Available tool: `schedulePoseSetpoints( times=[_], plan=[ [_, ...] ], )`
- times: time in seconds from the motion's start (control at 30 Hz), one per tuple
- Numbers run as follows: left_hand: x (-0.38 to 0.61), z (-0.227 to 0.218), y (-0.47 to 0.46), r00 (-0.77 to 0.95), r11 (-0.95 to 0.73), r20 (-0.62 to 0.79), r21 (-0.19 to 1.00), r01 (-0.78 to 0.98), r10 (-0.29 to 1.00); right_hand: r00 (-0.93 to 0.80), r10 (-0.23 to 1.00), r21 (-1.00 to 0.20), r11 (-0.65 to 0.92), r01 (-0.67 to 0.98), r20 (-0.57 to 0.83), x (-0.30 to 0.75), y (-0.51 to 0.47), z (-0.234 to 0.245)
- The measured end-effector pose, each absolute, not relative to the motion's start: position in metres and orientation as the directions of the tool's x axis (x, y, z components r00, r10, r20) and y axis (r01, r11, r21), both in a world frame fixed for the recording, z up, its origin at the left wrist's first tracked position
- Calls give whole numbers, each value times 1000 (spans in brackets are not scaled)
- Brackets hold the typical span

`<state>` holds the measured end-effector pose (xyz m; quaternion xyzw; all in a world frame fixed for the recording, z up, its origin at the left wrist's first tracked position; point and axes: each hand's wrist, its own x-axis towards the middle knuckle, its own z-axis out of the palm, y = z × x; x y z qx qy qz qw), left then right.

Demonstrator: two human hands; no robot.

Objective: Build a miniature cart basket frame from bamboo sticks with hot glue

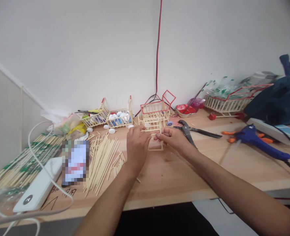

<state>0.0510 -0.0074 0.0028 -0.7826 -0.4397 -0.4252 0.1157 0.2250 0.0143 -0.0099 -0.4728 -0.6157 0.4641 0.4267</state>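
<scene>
In the middle of the table stands a small frame of pale wooden sticks (155,149), partly covered by my fingers. My left hand (138,141) is closed at its left side, thumb and fingers pinching one end of a short wooden stick (153,134) that lies across the frame. From the right, my right hand (171,137) pinches the other end with thumb and forefinger, close to an upright of the frame. Right behind it is a stick basket with a red-painted rim (155,107). Loose wooden sticks (103,160) lie left of my left hand.
Black-handled pliers (188,131) and a blue glue gun (260,141) lie to the right. At the back are a dish of red paint (184,109), a basket of bottle caps (120,118) and a red-wheeled cart (223,105). A white power strip (38,186) and cable are at left.
</scene>
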Motion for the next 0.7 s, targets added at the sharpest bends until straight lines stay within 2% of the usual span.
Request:
schedulePoseSetpoints(
  times=[0.23,0.47,0.7],
  plan=[
    [53,4,-10,280,-560,739,157,813,613,-193,976,-969,142,201,103,223,14,-8],
    [54,5,-10,327,-544,761,42,838,561,-200,974,-975,141,169,106,220,14,-9],
    [54,2,-8,363,-555,772,-17,832,522,-213,972,-981,128,145,96,220,14,-6]
  ],
)
